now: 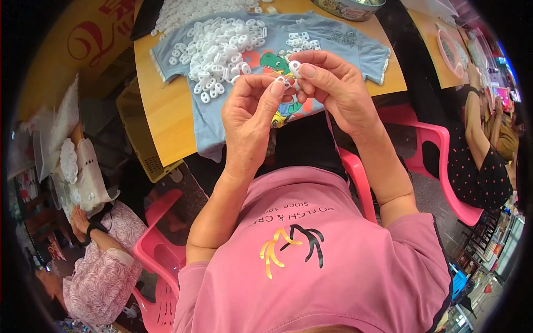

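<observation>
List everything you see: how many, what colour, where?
Tables: at least two, yellow-brown, middle and right
T-shirt: one, blue, middle table
White pieces: many, white, on T-shirt and middle table
Tin: one, silvery, middle table's edge
Basket: one, pink, right table
Crate: one, yellow, table's left
Chairs: at least two, pink, left and right
Other people: at least two, patterned clothes, left and right
Rim clutter: too small to name
Top: one, pink, worn
Left hand: one, over T-shirt, pinching white piece
Right hand: one, over T-shirt, pinching white piece

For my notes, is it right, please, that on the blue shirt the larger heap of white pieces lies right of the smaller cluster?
Not quite: the head view shows the larger heap on the blue shirt lying left of the smaller cluster, not right.
</observation>
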A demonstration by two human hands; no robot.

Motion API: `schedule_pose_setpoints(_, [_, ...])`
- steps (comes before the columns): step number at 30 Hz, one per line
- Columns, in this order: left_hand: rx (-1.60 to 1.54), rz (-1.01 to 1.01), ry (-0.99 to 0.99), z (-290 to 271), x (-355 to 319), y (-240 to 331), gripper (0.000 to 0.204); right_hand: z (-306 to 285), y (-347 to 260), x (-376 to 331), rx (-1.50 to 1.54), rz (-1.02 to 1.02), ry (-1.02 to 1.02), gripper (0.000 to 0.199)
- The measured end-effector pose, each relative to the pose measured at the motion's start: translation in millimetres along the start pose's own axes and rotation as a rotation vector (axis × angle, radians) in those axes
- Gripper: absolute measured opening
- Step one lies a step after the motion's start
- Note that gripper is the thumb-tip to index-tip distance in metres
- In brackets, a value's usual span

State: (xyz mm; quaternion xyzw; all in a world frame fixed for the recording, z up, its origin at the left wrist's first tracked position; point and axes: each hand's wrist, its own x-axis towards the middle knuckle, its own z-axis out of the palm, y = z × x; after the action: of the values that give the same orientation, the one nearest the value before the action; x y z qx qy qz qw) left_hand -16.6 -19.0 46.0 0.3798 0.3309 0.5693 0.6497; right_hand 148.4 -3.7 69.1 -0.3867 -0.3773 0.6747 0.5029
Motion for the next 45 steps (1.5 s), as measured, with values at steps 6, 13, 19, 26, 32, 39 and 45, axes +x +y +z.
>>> schedule_pose_setpoints(6, [0.047, -0.013, 0.011, -1, 1, 2, 0.016, 2, -1, -1, -0.178, -0.103, -0.034, 0.026])
schedule_pose_setpoints(13, [0.099, -0.043, 0.033, -3, 0, 3, 0.015, 4, 1, -1, -0.351, -0.194, -0.019, 0.024])
schedule_pose_setpoints(19, [0.143, -0.036, 0.047, -2, -1, 5, 0.015, 5, 3, -1, -0.368, -0.187, -0.062, 0.023])
schedule_pose_setpoints(26, [0.152, -0.017, 0.069, -2, -2, 5, 0.015, 7, 8, -4, -0.478, -0.247, -0.036, 0.022])
schedule_pose_setpoints(32, [0.106, -0.022, 0.101, -2, -5, 2, 0.014, 9, 11, -4, -0.603, -0.351, -0.019, 0.020])
schedule_pose_setpoints(39, [0.027, -0.030, 0.149, 3, -5, 6, 0.014, 19, 20, -6, -0.403, -0.338, 0.028, 0.021])
schedule_pose_setpoints(45, [-0.040, 0.061, 0.000, -1, -5, 2, 0.017, 10, 17, -3, -0.089, -0.089, -0.074, 0.028])
